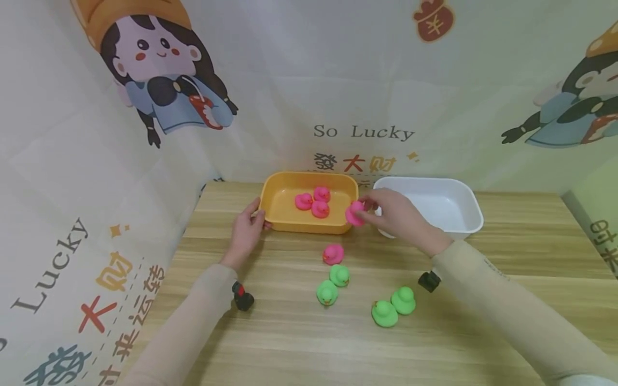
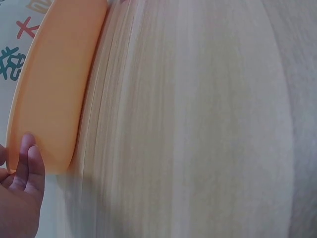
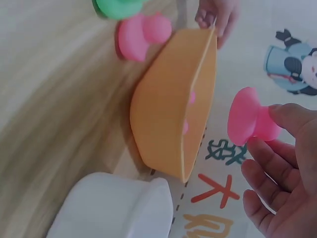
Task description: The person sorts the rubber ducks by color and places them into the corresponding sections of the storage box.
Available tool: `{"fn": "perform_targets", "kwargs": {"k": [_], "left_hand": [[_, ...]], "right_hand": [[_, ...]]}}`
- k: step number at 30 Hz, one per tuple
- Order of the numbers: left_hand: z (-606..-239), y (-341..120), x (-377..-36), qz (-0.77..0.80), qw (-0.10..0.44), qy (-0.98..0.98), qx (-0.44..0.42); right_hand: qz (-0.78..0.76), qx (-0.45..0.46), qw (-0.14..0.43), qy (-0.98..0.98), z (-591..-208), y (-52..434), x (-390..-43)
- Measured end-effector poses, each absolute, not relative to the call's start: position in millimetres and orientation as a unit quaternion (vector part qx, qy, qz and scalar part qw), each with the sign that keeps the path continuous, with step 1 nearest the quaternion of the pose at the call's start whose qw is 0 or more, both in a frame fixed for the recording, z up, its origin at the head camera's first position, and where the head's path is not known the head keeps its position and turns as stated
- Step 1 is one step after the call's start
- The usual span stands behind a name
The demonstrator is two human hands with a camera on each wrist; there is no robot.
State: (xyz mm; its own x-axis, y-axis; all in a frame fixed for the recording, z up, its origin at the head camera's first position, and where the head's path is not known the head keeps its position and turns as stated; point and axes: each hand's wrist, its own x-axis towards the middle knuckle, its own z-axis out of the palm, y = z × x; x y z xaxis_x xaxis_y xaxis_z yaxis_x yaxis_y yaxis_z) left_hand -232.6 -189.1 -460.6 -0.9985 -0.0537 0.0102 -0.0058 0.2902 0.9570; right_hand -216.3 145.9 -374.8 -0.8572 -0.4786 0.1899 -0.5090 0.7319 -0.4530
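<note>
My right hand [image 1: 397, 217] pinches a pink rubber duck [image 1: 355, 213] between thumb and fingers, right at the right end of the orange tub [image 1: 309, 229]. In the right wrist view the held duck [image 3: 246, 117] hangs above the tub's rim. At the tub's left end my left hand [image 1: 246, 230] grips the wall, with fingers [image 2: 34, 166] along its outside in the left wrist view. Inside the tub sit several pink ducks [image 1: 321, 209] close together. Another pink duck [image 1: 333, 254] lies on the table just in front of the tub.
A white tub [image 1: 465, 225] stands to the right of the orange one. Two green ducks [image 1: 327, 293] lie mid-table, and two more green ducks [image 1: 384, 313] sit further right. Behind the tubs, a printed cloth [image 1: 270, 96] hangs at the back edge of the wooden table [image 1: 289, 348].
</note>
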Motion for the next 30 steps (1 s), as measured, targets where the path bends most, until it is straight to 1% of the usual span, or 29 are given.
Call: {"fn": "perform_targets", "kwargs": {"k": [4,10,13,20,30], "left_hand": [[-472,-194,-237,-0.586,0.025,-0.81,0.013],[-474,-195,-239,-0.574,0.041,-0.818,0.011],[-474,-195,-239,-0.566,0.039,-0.823,0.01],[-476,-194,-237,-0.558,0.022,-0.83,0.005],[-474,-196,-237,-0.559,0.027,-0.829,0.005]], "right_hand": [[0.278,0.242,0.009,-0.93,-376,137,-243],[0.288,0.21,-0.021,-0.934,-382,124,-274],[0.277,0.2,-0.03,-0.939,-388,119,-286],[0.215,0.203,-0.05,-0.954,-405,114,-305],[0.073,0.239,-0.039,-0.967,-416,101,-317]]}}
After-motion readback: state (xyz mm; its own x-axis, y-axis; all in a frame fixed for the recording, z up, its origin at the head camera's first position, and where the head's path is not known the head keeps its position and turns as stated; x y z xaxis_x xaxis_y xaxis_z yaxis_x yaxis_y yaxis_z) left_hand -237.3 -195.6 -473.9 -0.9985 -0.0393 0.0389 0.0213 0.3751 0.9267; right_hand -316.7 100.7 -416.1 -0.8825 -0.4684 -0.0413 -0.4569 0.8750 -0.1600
